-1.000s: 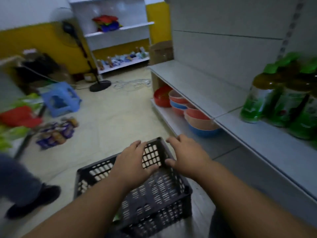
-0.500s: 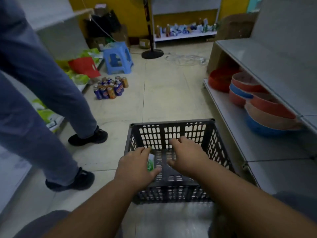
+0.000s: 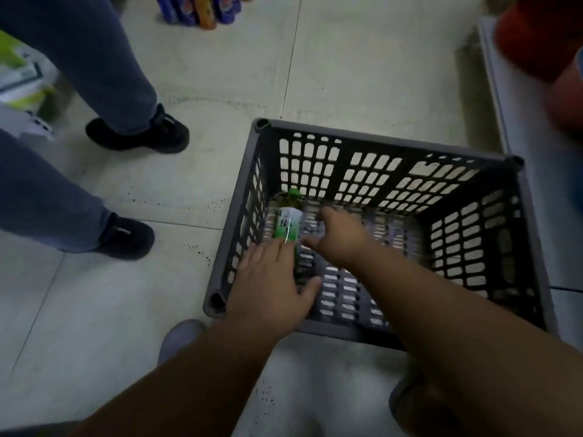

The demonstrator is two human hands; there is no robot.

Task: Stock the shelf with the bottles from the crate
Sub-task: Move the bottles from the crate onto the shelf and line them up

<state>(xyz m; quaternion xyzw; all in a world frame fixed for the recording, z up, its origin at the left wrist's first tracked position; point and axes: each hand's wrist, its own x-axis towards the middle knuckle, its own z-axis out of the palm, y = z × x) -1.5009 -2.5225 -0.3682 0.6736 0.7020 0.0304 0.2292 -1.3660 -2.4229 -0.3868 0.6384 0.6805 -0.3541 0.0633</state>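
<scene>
Head view, looking down into a dark slatted crate [image 3: 391,146] standing on a pale tiled floor [image 3: 362,74]. The crate holds one visible bottle [image 3: 287,220], green-capped with a green and white label, lying on the crate's perforated bottom against the wall on the left hand's side, cap pointing away from the person.

Left hand [image 3: 271,285]: reaching over the near left corner of the crate, fingers extended and relaxed, grasping nothing; its fingertips lie over the bottle's near end, though whether they touch it cannot be told.

Right hand [image 3: 339,238]: lower inside the crate, just right of the bottle, fingers loosely spread and somewhat blurred, also grasping nothing; contact with the bottle cannot be told.

The rest of the crate's bottom, right of both hands, shows only its slats.

Beyond the left hand, a second person's legs [image 3: 104,74] in blue trousers and black shoes [image 3: 138,132] stand on the floor. Farther ahead of the hands, at the top edge, a cluster of cans [image 3: 202,11] sits on the floor. To the right of the right hand, a blurred red bowl [image 3: 536,36] rests on the low shelf [image 3: 517,121] beside the crate.
</scene>
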